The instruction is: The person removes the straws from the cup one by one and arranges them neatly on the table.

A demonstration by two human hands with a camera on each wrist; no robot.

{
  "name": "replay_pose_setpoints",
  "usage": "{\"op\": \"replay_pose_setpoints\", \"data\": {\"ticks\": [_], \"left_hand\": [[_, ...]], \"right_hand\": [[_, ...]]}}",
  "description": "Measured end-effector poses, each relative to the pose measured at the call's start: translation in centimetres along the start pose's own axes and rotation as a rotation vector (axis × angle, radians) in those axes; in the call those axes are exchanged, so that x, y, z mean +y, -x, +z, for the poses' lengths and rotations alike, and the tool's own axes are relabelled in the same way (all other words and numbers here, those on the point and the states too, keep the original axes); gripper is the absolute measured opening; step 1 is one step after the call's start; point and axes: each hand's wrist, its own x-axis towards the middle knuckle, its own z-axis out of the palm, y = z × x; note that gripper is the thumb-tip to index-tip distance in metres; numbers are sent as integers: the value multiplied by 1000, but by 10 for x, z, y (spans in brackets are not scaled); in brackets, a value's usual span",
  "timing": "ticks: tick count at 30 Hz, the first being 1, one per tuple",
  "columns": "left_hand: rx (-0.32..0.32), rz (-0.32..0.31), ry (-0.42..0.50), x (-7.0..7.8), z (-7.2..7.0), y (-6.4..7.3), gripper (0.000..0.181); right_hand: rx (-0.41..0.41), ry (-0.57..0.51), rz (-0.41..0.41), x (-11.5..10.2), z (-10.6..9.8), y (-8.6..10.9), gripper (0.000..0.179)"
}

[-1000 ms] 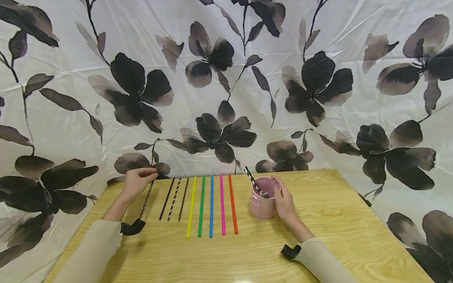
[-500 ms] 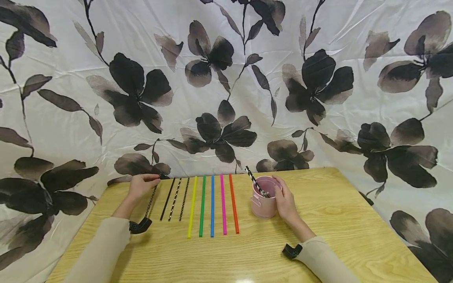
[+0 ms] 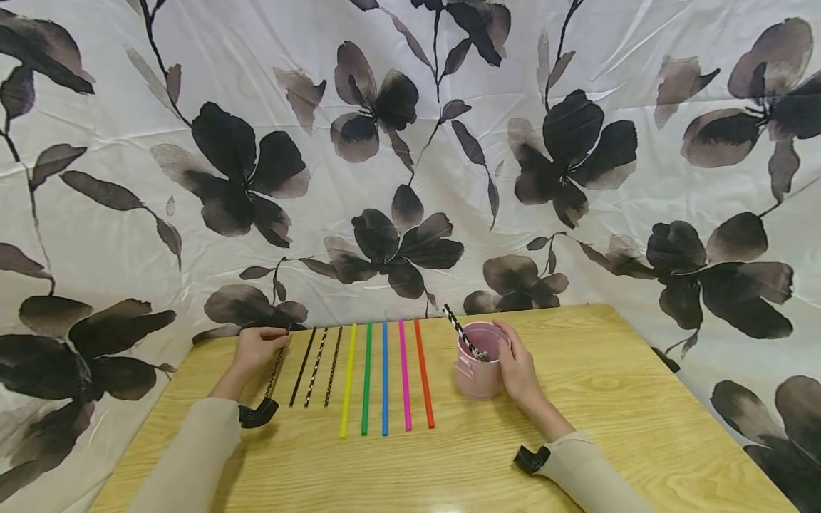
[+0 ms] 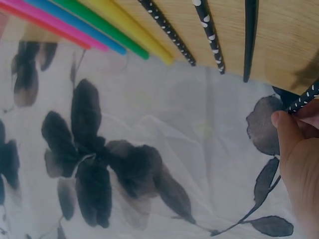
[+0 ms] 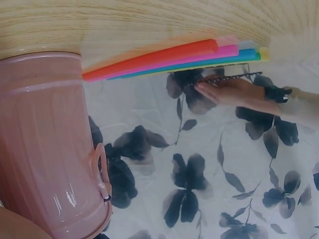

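Note:
In the head view my left hand (image 3: 259, 350) pinches the far end of a black straw with white dots (image 3: 274, 374), left of a row of straws. The left wrist view shows thumb and fingers on that dotted straw (image 4: 305, 98). Beside it lie a plain black straw (image 3: 301, 368), a black straw with white patches (image 3: 316, 368) and another dotted one (image 3: 333, 368). My right hand (image 3: 521, 367) holds a small pink bucket (image 3: 476, 380) by its right side. A black-and-white straw (image 3: 454, 320) leans out over the bucket's rim, with several straw ends low inside.
Yellow (image 3: 348, 385), green (image 3: 366, 381), blue (image 3: 385, 381), pink (image 3: 404, 377) and red (image 3: 424, 374) straws continue the row on the wooden table (image 3: 359, 474). A floral cloth (image 3: 410, 142) hangs behind the table's back edge.
My left hand has come down and slightly right with the dotted straw, bringing it close to the table beside the plain black straw. My right hand stays on the bucket.

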Motion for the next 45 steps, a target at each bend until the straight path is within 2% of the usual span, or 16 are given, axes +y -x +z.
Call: {"op": "replay_pose_setpoints", "data": {"ticks": [5,11,15,27,33,41,45], "left_hand": [[-3,-34,-18,1,2,-2,23],[-22,-25,-32,7,6,-1,24],[-22,-28,-48,8,11,-2,23],[-24,-40,-7,2,22,-5,27],[-25,-62,-36,2,24,-4,28],[-40,-88,-29,5,24,-4,29],[-58,-104,-19,6,25,-6,31]], "right_hand": [[-22,-9,6,-11,-3,0,35],[-15,-28,-8,-34,-3,4,34],[-10,-24,-11,-35,-3,4,34],[-13,-41,-10,-33,-3,5,34],[-7,-43,-14,-33,-3,6,34],[-2,-20,-42,-2,-1,1,33],[1,2,-47,-1,-1,1,34]]}}
